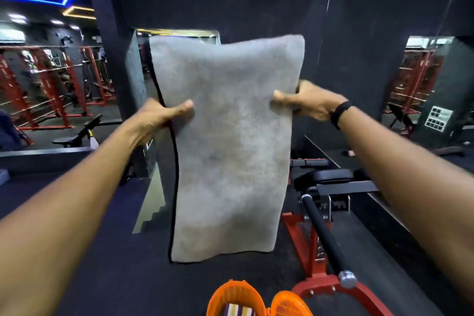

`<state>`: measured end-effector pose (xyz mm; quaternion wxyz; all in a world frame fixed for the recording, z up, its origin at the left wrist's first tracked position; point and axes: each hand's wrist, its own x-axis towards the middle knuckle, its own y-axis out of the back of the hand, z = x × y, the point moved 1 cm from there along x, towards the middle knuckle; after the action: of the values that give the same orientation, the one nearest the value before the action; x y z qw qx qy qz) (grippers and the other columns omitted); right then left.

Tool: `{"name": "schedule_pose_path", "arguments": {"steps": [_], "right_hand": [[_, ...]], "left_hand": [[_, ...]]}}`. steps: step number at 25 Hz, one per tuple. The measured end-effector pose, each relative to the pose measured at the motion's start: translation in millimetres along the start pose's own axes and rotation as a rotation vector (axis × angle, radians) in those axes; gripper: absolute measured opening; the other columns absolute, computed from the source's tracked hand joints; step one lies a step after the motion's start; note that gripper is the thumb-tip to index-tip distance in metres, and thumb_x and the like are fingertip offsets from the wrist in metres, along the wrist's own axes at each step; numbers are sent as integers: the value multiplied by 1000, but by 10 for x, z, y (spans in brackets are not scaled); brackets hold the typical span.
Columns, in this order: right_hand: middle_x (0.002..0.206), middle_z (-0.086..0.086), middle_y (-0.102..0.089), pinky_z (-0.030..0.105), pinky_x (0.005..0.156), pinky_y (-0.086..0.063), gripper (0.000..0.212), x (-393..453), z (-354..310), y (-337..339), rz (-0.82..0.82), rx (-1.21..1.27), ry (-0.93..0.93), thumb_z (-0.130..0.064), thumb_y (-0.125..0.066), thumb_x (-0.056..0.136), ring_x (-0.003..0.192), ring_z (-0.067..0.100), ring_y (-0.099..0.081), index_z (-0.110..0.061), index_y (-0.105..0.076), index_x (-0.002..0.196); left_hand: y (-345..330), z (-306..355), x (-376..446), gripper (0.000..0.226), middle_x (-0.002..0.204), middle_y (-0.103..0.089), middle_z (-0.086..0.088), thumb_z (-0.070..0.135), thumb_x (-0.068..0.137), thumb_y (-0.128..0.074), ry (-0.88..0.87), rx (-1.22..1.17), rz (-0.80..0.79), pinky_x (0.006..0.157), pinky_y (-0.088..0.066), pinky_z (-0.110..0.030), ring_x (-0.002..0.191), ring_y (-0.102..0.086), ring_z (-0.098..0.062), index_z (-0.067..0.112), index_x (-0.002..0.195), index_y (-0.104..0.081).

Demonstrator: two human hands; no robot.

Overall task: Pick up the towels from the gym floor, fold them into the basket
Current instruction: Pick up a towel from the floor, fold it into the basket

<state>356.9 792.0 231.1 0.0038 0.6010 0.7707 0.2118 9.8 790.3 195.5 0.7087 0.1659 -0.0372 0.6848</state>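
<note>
A grey towel [228, 146] with a black trimmed edge hangs upright in front of me, spread flat between both hands at chest height. My left hand [159, 118] pinches its left edge, thumb on the front. My right hand [307, 104] pinches the right edge in the same way; a black band sits on that wrist. Below, at the bottom edge of the view, stands an orange plastic basket [236, 295] with its handles up. A striped cloth [237, 310] lies inside it.
A red-framed machine with a black bar [324, 236] and black pads stands on the dark floor to the right of the basket. Mirrors on the left and right walls reflect red racks. A dark pillar [138, 110] rises behind the towel.
</note>
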Motion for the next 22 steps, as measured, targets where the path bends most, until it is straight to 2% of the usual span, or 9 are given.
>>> {"name": "schedule_pose_path", "arguments": {"steps": [3, 6, 9, 11, 13, 15, 17, 19, 22], "right_hand": [[115, 6, -70, 35, 89, -55, 83, -152, 482, -310, -181, -43, -275, -34, -89, 47, 107, 21, -66, -10, -62, 121], [101, 8, -72, 27, 83, -57, 58, -262, 724, -333, -138, 151, -335, -20, -81, 59, 94, 19, -68, -2, -64, 112], [94, 7, -73, 22, 68, -59, 46, -259, 741, -315, -64, 261, -395, -21, -73, 77, 77, 11, -71, 3, -62, 115], [93, 8, -71, 21, 59, -57, 41, -242, 715, -394, -40, 234, -438, -18, -68, 87, 70, 9, -70, 5, -59, 119], [90, 7, -72, 21, 58, -57, 39, -204, 604, -404, 3, 258, -417, -17, -65, 90, 69, 10, -70, 5, -59, 121], [91, 4, -75, 24, 66, -59, 37, -179, 462, -323, -2, 362, -317, -21, -65, 87, 77, 11, -71, -2, -62, 118], [101, 0, -74, 27, 75, -58, 43, -222, 434, -304, -149, 213, -319, -30, -70, 76, 91, 13, -71, -14, -63, 115], [95, -2, -74, 23, 67, -57, 40, -307, 575, -348, -217, 1, -401, -28, -76, 71, 86, 12, -70, -15, -66, 108], [93, 4, -72, 23, 63, -58, 28, -284, 771, -398, 18, 164, -396, -17, -68, 87, 73, 9, -69, -2, -65, 111]], "left_hand": [[-91, -383, -251, 75, 101, -74, 0, 50, 39, -93, 284, 192, -155, 94, -50, -30, 96, -68, -12, 12, 101, -73], [-9, -471, -348, 100, 93, -74, -6, 49, 15, -94, 337, 32, -179, 63, -56, -22, 78, -71, -13, 6, 103, -71], [37, -434, -319, 54, 61, -69, -1, 37, 52, -88, 498, -113, -128, 41, -48, -18, 48, -63, -9, 11, 94, -66], [2, -440, -299, 30, 57, -67, 1, 27, 76, -74, 575, -96, -99, 38, -49, -20, 44, -62, -9, 13, 100, -64], [14, -415, -257, 25, 66, -72, -1, 26, 79, -73, 528, -192, -87, 44, -53, -22, 50, -66, -9, 13, 99, -66], [107, -356, -212, 44, 88, -75, -5, 34, 64, -84, 390, -373, -108, 60, -59, -25, 70, -71, -12, 12, 99, -67], [122, -360, -284, 57, 103, -74, -4, 30, 57, -89, 359, -183, -306, 72, -58, -27, 88, -71, -14, 14, 106, -67], [74, -446, -378, 34, 94, -75, -1, 13, 72, -79, 397, 32, -309, 63, -56, -21, 78, -71, -10, 13, 103, -66], [94, -623, -395, 35, 74, -70, 0, 30, 66, -85, 354, -177, -71, 49, -47, -18, 59, -63, -8, 12, 90, -67]]}}
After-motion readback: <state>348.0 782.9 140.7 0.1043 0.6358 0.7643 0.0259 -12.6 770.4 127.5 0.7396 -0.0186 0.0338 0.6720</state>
